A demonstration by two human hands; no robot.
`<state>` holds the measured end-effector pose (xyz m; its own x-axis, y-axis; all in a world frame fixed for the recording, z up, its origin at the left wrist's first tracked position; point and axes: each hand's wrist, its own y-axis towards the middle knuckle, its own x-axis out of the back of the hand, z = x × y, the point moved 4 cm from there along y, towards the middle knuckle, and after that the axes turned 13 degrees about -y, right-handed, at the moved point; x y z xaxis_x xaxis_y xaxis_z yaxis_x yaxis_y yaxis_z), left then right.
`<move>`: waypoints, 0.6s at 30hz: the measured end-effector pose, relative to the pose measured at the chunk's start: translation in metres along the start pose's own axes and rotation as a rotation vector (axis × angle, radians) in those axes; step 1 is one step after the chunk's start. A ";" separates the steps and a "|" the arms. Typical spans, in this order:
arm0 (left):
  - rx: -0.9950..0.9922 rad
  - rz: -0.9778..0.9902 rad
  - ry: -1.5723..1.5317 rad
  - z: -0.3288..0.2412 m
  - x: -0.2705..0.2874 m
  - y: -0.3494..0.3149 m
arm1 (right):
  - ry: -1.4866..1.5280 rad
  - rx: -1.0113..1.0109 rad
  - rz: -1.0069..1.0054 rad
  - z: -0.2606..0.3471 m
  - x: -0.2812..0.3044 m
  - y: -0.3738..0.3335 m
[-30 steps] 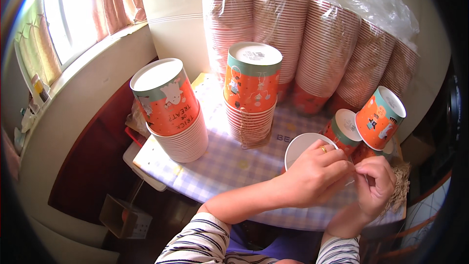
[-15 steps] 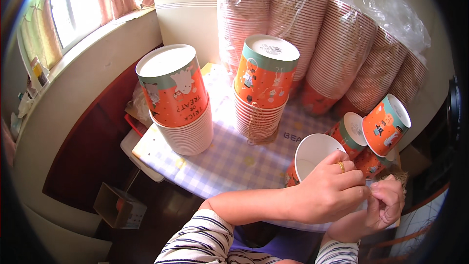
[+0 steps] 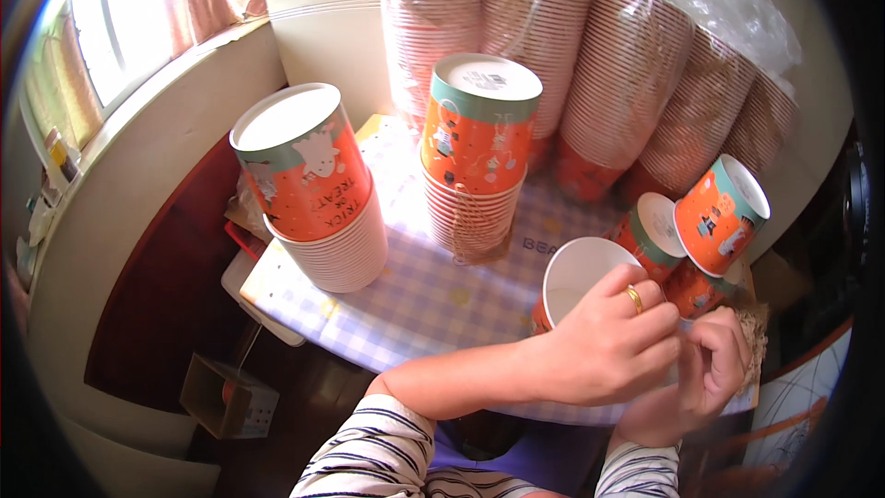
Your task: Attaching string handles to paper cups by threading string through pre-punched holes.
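My left hand (image 3: 618, 341), with a gold ring on one finger, is closed in front of an upright paper cup (image 3: 581, 281) whose white inside shows. Close beside it on the right, my right hand (image 3: 714, 364) has its fingers curled and pinched. Whatever the fingertips hold is hidden or too thin to make out. Behind the hands, upside-down orange and green paper cups are piled, one cup (image 3: 722, 215) resting on top of another cup (image 3: 656, 231). A tan bundle of fibres (image 3: 754, 341) lies just right of my right hand.
Two stacks of inverted cups, a left stack (image 3: 313, 184) and a middle stack (image 3: 479, 148), stand on the checked tablecloth (image 3: 415, 314). Several tall plastic-wrapped cup stacks (image 3: 618, 83) line the back. An open cardboard box (image 3: 226, 397) sits below the table at left.
The view has shifted slightly, so the cups sit a little further left. My hands have moved slightly apart at the fingertips, both still closed.
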<state>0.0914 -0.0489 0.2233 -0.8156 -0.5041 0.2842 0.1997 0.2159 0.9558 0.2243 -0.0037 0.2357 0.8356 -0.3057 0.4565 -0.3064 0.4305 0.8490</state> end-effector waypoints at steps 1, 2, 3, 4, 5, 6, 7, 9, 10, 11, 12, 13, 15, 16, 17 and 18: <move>0.019 0.017 -0.023 0.003 0.000 0.000 | -0.012 0.029 -0.022 0.001 -0.002 0.001; 0.036 0.014 -0.030 0.008 0.000 -0.001 | -0.029 0.055 -0.040 0.001 -0.004 0.004; 0.075 -0.002 -0.033 0.016 0.001 -0.003 | -0.139 0.029 0.021 0.000 -0.005 0.003; 0.101 -0.010 -0.021 0.023 0.001 -0.004 | -0.177 -0.019 0.037 -0.003 -0.006 0.000; 0.148 0.034 0.008 0.028 0.002 -0.005 | -0.180 -0.020 0.038 -0.009 -0.006 -0.005; 0.189 0.050 0.000 0.035 0.001 -0.006 | -0.160 0.024 0.078 -0.015 0.000 -0.008; 0.210 0.085 -0.005 0.039 0.002 -0.006 | -0.047 -0.031 0.120 -0.021 0.008 -0.017; 0.234 0.115 -0.021 0.048 -0.005 -0.007 | 0.245 -0.003 0.433 -0.031 0.025 -0.030; 0.171 0.055 0.040 0.052 -0.008 -0.010 | 0.485 0.091 0.675 -0.038 0.024 -0.035; 0.270 0.135 0.007 0.053 -0.010 -0.011 | 0.613 0.188 1.036 -0.045 0.018 -0.039; 0.277 0.138 0.006 0.056 -0.016 -0.012 | 0.672 0.183 1.203 -0.050 0.014 -0.054; 0.276 0.128 0.006 0.056 -0.019 -0.015 | 0.653 0.148 1.456 -0.052 0.012 -0.074; 0.268 0.153 -0.014 0.056 -0.023 -0.016 | 0.648 -0.135 1.710 -0.074 0.010 -0.125; 0.268 0.159 -0.024 0.054 -0.020 -0.014 | 0.494 -0.208 1.797 -0.084 0.009 -0.147; 0.271 0.153 -0.033 0.053 -0.021 -0.014 | 0.322 -0.234 1.857 -0.100 0.011 -0.176; 0.246 0.141 -0.035 0.052 -0.020 -0.013 | 0.152 -0.247 1.906 -0.118 0.014 -0.206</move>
<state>0.0776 0.0018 0.2015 -0.8081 -0.4268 0.4061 0.1782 0.4800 0.8590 0.3530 0.0030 0.0361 -0.4416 0.7011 0.5599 -0.6738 0.1528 -0.7229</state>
